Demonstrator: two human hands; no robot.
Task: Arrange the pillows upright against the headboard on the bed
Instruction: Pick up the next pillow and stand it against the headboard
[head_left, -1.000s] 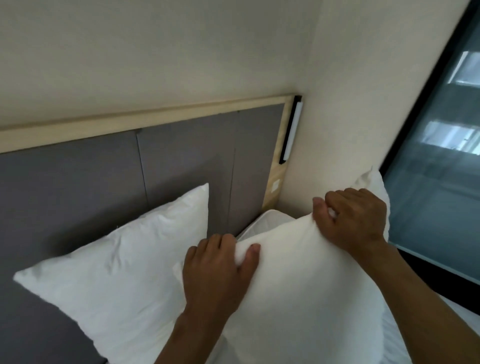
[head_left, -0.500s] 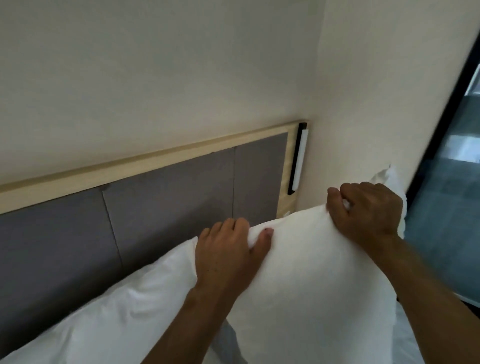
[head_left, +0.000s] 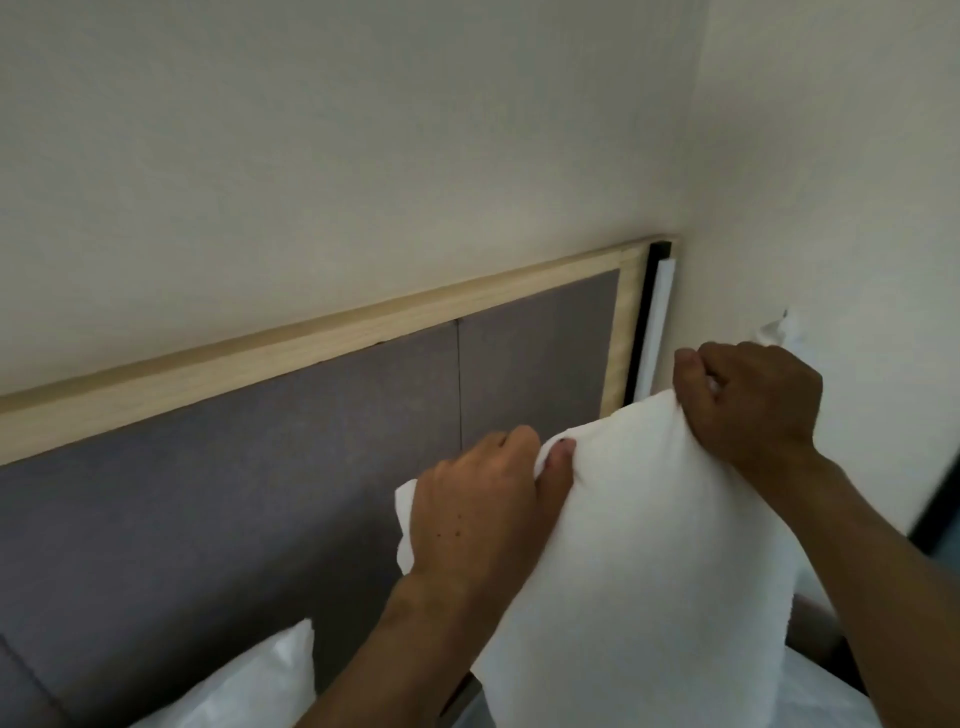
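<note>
- I see a grey padded headboard (head_left: 260, 493) with a pale wood frame running along a cream wall (head_left: 363, 156); at its right end a black-and-white strip fixture (head_left: 652, 322) stands upright beside the corner.
- White bedding (head_left: 831, 691) shows at the bottom right, under the raised pillow.
- My left hand (head_left: 478, 509) is clenched on the top edge of the held pillow (head_left: 649, 571), thumb in front; my right hand (head_left: 753, 405) is fisted tight on the same edge, near the corner.
- The held pillow hangs upright in front of the headboard's right end, lifted off the bed.
- A second pillow (head_left: 254, 686) leans against the headboard at lower left (only its upper corner shows).
- Compared with half a second ago, the held pillow sits higher, and the second pillow has dropped towards the bottom of the view; more wall fills the top.
- The held pillow's lower edge is cut off by the frame, and the fingers of both hands are hidden behind the fabric.
- A dark edge at far right is too blurred to identify.
</note>
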